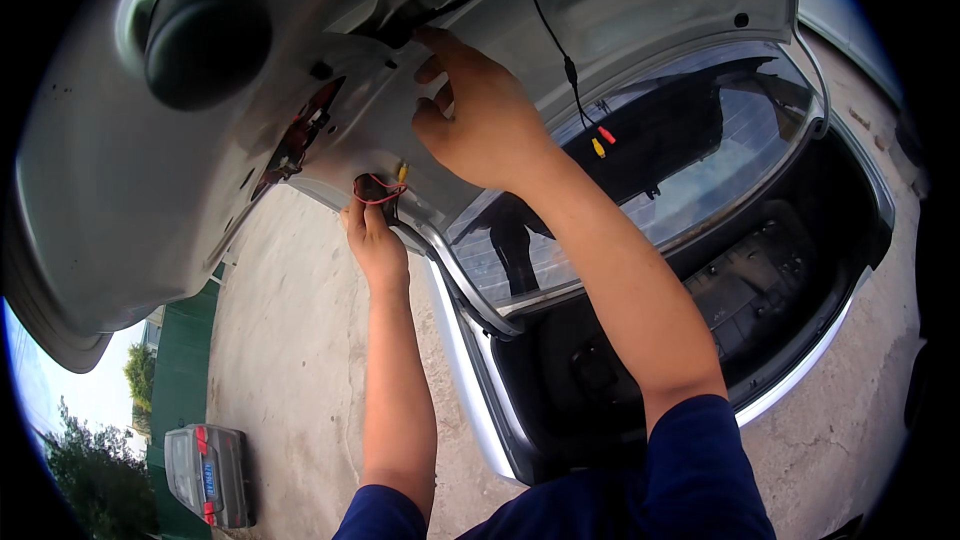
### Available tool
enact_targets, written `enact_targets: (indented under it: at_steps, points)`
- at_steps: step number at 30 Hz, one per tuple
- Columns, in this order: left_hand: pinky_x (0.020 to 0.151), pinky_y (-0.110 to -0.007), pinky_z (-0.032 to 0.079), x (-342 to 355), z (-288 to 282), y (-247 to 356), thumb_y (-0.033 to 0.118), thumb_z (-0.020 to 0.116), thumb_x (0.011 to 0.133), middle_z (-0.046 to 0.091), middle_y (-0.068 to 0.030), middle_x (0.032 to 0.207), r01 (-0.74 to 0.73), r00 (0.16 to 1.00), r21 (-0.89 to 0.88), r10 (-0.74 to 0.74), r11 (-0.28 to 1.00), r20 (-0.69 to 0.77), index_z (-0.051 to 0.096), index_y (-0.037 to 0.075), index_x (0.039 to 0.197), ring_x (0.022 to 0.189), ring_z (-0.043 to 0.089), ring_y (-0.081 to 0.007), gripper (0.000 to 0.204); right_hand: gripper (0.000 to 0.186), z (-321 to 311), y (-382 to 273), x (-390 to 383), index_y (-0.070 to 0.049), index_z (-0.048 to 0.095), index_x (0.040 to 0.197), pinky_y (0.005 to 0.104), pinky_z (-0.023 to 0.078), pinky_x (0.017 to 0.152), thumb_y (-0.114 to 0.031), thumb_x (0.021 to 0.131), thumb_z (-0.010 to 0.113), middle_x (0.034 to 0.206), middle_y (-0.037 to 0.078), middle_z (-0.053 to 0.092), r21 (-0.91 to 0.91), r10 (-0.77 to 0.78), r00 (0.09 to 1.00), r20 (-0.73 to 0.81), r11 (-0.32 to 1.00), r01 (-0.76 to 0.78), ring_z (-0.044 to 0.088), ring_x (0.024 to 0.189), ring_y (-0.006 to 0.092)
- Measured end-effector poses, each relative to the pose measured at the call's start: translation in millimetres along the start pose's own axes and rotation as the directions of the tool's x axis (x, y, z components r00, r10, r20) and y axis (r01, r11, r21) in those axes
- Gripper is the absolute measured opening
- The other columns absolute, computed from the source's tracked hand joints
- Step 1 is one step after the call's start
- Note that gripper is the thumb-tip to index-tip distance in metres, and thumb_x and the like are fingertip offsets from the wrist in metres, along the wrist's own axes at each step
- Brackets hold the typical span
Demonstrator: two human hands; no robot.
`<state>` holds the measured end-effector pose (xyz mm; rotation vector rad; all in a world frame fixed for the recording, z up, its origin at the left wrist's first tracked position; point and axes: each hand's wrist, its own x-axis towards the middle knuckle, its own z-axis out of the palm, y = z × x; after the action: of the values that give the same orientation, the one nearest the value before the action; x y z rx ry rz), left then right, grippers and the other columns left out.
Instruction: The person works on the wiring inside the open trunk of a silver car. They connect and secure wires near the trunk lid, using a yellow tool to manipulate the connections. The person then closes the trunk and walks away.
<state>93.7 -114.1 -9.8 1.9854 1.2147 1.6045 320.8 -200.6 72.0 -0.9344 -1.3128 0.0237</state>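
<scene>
My left hand point(378, 245) is closed around a bundled black cable point(371, 188) by the raised trunk lid's edge. A thin red wire loops over the bundle, and a yellow plug point(403, 172) sticks up from it. Higher up, my right hand point(478, 105) reaches to the lid's bare inner metal point(560, 20). Its index fingertip meets the rim of a dark opening there, while the thumb and other fingers are bent and apart, with nothing seen in them. To its right a black cable point(570, 70) hangs down, ending in a red plug point(607, 135) and a yellow plug point(598, 148).
Below the lid lie the rear window point(690, 160) and the open trunk point(620, 380) with its dark lining. A round black part point(208, 35) bulges from the lid at upper left. Beyond the concrete ground point(290, 340) a grey car point(208, 475) is parked beside a green wall point(185, 360).
</scene>
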Motion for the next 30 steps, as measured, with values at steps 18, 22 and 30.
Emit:
enact_targets:
  at_steps: [18, 22, 30]
  points:
    - [0.101, -0.033, 0.048, 3, -1, 0, 0.024, 0.054, 0.114, 0.051, -0.0125, 0.118, -0.024, 1.0, -0.013, 0.024, 1.0, -0.009, 0.067, 0.009, 0.146, 0.109, 0.055, -0.0219, 0.038, 0.025, 28, 37, 138, -0.001, 0.078, 0.099, 0.0467, 0.062, 0.072, -0.023, 0.087, 0.077, 0.09, 0.02, 0.078, -0.489, 0.065, 0.494, 0.867, 0.293, 0.821, 0.078, 0.081, 0.0349]
    - [0.099, -0.032, 0.049, 0, -9, -9, 0.018, 0.057, 0.111, 0.051, -0.0109, 0.118, -0.024, 1.0, -0.109, 0.024, 0.994, -0.008, 0.067, 0.005, 0.146, 0.105, 0.056, -0.0204, 0.039, 0.022, 10, 27, 116, -0.006, 0.08, 0.092, 0.0424, 0.062, 0.078, -0.024, 0.085, 0.07, 0.088, 0.018, 0.078, -0.431, 0.415, 0.695, 0.587, 0.887, -0.165, 0.078, 0.084, 0.0336]
    - [0.098, -0.033, 0.05, 3, -4, -23, 0.008, 0.055, 0.104, 0.055, -0.0131, 0.117, -0.1, 0.993, -0.162, 0.089, 0.982, -0.077, 0.071, 0.003, 0.14, 0.108, 0.06, -0.0238, 0.039, 0.025, -33, 42, 90, -0.008, 0.079, 0.1, 0.0495, 0.056, 0.096, -0.029, 0.09, 0.071, 0.106, 0.012, 0.079, -0.769, -0.246, 0.805, 0.54, 0.245, 0.59, 0.073, 0.108, 0.0351]
